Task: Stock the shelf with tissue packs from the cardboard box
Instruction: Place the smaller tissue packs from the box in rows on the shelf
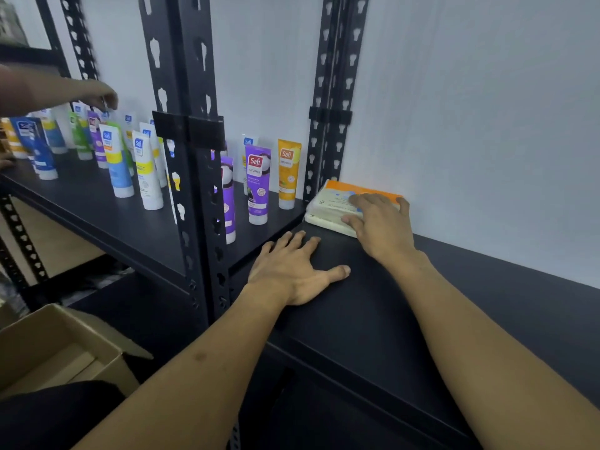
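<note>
My right hand (381, 224) lay flat on the tissue pack (337, 206), fingers spread over the top, thumb at the far edge by the wall. Pressing, not really gripping; I couldn't tell if any finger hooked the pack's side. The pack sat at about 1 o'clock from my left hand (292, 271), in the back left corner of the black shelf (373, 319), just beside the upright post (328, 125) and close to the white wall (487, 125). It looked like two packs stacked, though the edge was too blurred to be sure. Left hand was open, palm down on the bare shelf, holding nothing, near the pack but not touching it.

The cardboard box (65, 352) sat at 8 o'clock, down low, flaps open; I saw no packs in the visible part. Tubes (258, 183) stood on the next shelf over at 11 o'clock. Someone else's hand (97, 95) reached over the far tubes at 10 o'clock.

Risks, as I judged them: pushing too hard to the left could have slid the pack past the post and knocked the nearest orange tube (289, 173). Soft wrap could have crumpled under my palm. Uneven pressure could have skewed the top layer, leaving a crooked base for the next packs.
</note>
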### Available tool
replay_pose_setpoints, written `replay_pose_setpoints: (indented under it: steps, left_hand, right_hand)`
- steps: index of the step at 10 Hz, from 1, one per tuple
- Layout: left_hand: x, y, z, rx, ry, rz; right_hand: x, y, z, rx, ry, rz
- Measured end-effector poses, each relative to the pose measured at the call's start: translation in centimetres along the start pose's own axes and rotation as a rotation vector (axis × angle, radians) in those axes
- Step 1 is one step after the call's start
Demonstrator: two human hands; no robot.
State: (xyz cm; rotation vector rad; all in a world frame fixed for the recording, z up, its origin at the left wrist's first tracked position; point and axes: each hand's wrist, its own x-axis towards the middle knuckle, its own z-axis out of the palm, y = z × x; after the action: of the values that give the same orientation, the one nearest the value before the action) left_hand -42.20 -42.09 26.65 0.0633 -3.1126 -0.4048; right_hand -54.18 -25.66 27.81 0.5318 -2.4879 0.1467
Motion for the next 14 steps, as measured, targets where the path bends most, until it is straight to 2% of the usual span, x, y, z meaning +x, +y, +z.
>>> replay_pose_setpoints:
  steps: [4, 6, 7, 8, 9, 14]
  left_hand:
    - [0.1, 0.0, -0.1, 0.012, -0.003, 0.000]
    - [0.1, -0.1, 0.0, 0.010, 0.003, 0.000]
    - [0.1, -0.1, 0.0, 0.004, 0.003, -0.001]
    - [0.2, -0.1, 0.0, -0.001, -0.001, -0.002]
    - [0.1, -0.1, -0.1, -0.002, 0.000, -0.001]
    - [0.3, -0.2, 0.1, 0.000, 0.013, 0.009]
  right_hand:
    - [0.4, -1.0, 0.9, -0.071, -0.046, 0.009]
    - [0.4, -1.3, 0.6, -0.149, -0.011, 0.055]
    - [0.1, -1.0, -0.2, -0.046, -0.006, 0.180]
    - [-0.4, -0.3, -0.6, 0.162, 0.003, 0.335]
    - [-0.7, 0.3, -0.5, 0.235, 0.018, 0.390]
    - [-0.6, -0.3, -0.4, 0.250, 0.022, 0.343]
